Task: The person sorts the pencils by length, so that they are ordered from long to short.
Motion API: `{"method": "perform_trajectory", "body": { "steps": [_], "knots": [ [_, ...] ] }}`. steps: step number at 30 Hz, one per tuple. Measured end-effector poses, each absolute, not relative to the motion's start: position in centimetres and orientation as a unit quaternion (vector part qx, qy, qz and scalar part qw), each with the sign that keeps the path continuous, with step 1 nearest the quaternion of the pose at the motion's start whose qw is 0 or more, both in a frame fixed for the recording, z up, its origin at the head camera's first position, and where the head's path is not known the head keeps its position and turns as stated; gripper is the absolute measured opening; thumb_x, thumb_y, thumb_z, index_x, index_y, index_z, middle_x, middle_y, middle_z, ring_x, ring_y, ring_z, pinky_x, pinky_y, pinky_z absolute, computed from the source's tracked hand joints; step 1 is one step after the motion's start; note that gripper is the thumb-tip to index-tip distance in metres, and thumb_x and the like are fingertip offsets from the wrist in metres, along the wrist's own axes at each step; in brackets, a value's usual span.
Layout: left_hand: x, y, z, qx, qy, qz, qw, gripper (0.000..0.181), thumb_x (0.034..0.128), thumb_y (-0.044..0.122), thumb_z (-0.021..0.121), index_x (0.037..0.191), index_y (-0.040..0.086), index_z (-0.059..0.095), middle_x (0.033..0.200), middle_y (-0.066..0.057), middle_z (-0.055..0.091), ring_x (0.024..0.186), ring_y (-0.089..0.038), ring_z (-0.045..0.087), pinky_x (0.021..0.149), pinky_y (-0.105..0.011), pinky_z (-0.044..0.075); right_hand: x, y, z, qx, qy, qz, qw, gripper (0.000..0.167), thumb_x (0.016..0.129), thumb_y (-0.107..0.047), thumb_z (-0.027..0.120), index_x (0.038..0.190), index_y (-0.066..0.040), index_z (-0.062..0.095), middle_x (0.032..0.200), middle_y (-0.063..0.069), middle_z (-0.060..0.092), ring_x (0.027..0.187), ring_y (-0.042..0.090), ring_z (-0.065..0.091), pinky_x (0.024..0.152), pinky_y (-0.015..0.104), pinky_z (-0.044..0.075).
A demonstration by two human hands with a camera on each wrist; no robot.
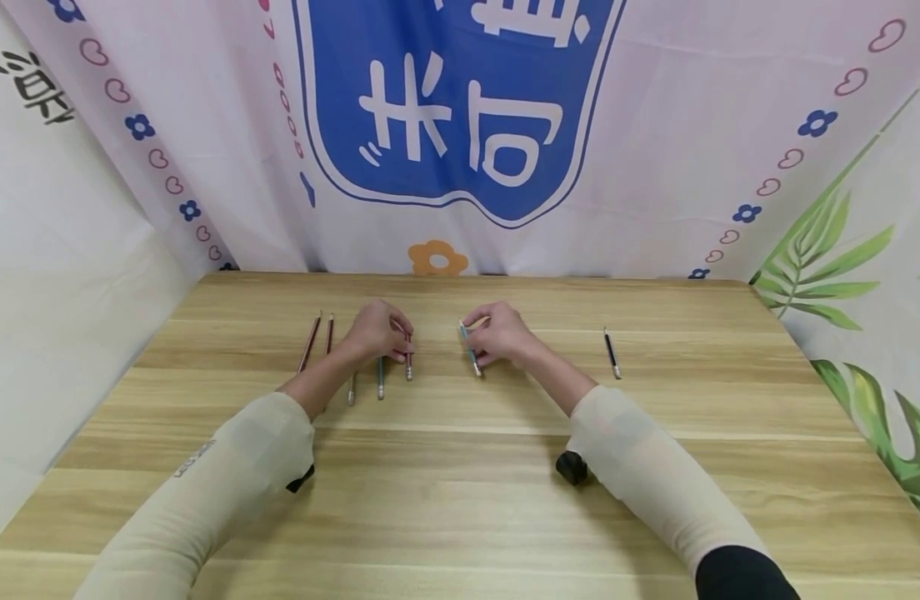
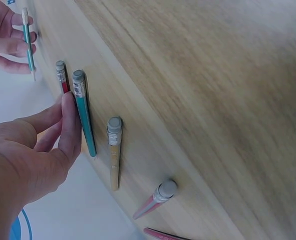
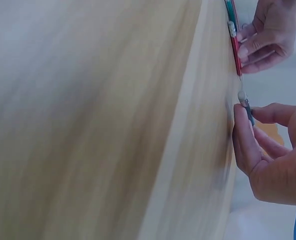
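My left hand (image 1: pixel 380 331) pinches a red pencil (image 1: pixel 409 363) with a metal ferrule and pale eraser. That pencil lies at the right end of a loose row on the table. Beside it, in the left wrist view, are a teal pencil (image 2: pixel 85 117) and a yellow pencil (image 2: pixel 114 162). Across a small gap, my right hand (image 1: pixel 500 333) pinches another teal pencil (image 1: pixel 469 347) between thumb and fingers. Its eraser end (image 3: pixel 242 96) points toward me, and its tip leans up-left in the head view. The right hand partly covers its shaft in the right wrist view.
Two reddish pencils, one (image 1: pixel 309 342) leftmost and another (image 1: pixel 329 333), lie left of the left hand. A dark pencil (image 1: pixel 612 352) lies alone on the right. The wooden table (image 1: pixel 445 500) ends at a printed cloth (image 1: pixel 655 167) behind it.
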State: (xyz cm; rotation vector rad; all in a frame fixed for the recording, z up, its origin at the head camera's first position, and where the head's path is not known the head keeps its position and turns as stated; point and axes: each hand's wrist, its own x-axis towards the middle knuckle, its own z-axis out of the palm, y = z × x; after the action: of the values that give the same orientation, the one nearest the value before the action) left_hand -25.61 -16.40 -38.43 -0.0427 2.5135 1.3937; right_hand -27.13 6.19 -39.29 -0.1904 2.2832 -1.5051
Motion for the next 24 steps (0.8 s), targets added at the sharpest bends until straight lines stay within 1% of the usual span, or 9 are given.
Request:
{"method": "perform_trajectory", "body": {
  "steps": [6, 13, 19, 24],
  "knots": [
    [-25.6, -16.4, -38.3, -0.013, 0.867, 0.478, 0.138, 0.026, 0.0895, -0.019, 0.067, 0.116, -0.018, 0.065, 0.091, -0.017, 0.063, 0.065, -0.017, 0.07, 0.066, -0.029, 0.066, -26.9, 4.7, -39.4, -0.061, 0.81, -0.549, 0.196, 0.038, 0.088, 0.01, 0.068, 0.125, 0.005, 0.064, 0.086, 0.011, 0.065, 0.07, 0.018, 0.064, 0.061, 0.027, 0.065],
    [-25.6, -16.6, -38.3, -0.002, 0.865, 0.481, 0.139, 0.025, 0.0905, -0.021, 0.064, 0.115, -0.02, 0.064, 0.096, -0.024, 0.065, 0.068, -0.018, 0.072, 0.065, -0.03, 0.066, -27.1, 3.3, -39.3, -0.055, 0.802, -0.559, 0.201, 0.038, 0.089, 0.009, 0.068, 0.126, 0.003, 0.063, 0.089, 0.013, 0.068, 0.07, 0.019, 0.066, 0.062, 0.029, 0.065],
    [-25.5, -16.6, -38.2, 0.0, 0.866, 0.481, 0.139, 0.026, 0.0889, -0.02, 0.066, 0.115, -0.02, 0.064, 0.092, -0.019, 0.063, 0.067, -0.018, 0.071, 0.066, -0.03, 0.066, -27.2, 2.3, -39.6, -0.056, 0.789, -0.579, 0.198, 0.04, 0.088, 0.011, 0.067, 0.127, 0.005, 0.061, 0.086, 0.013, 0.067, 0.069, 0.019, 0.066, 0.061, 0.029, 0.065],
    [-25.4, -16.6, -38.2, 0.001, 0.867, 0.479, 0.137, 0.026, 0.0884, -0.02, 0.067, 0.115, -0.02, 0.065, 0.091, -0.018, 0.063, 0.066, -0.019, 0.071, 0.065, -0.031, 0.066, -27.2, 1.7, -39.8, -0.053, 0.786, -0.586, 0.187, 0.041, 0.087, 0.012, 0.066, 0.127, 0.005, 0.061, 0.084, 0.012, 0.065, 0.068, 0.018, 0.065, 0.059, 0.027, 0.065]
  ]
}}
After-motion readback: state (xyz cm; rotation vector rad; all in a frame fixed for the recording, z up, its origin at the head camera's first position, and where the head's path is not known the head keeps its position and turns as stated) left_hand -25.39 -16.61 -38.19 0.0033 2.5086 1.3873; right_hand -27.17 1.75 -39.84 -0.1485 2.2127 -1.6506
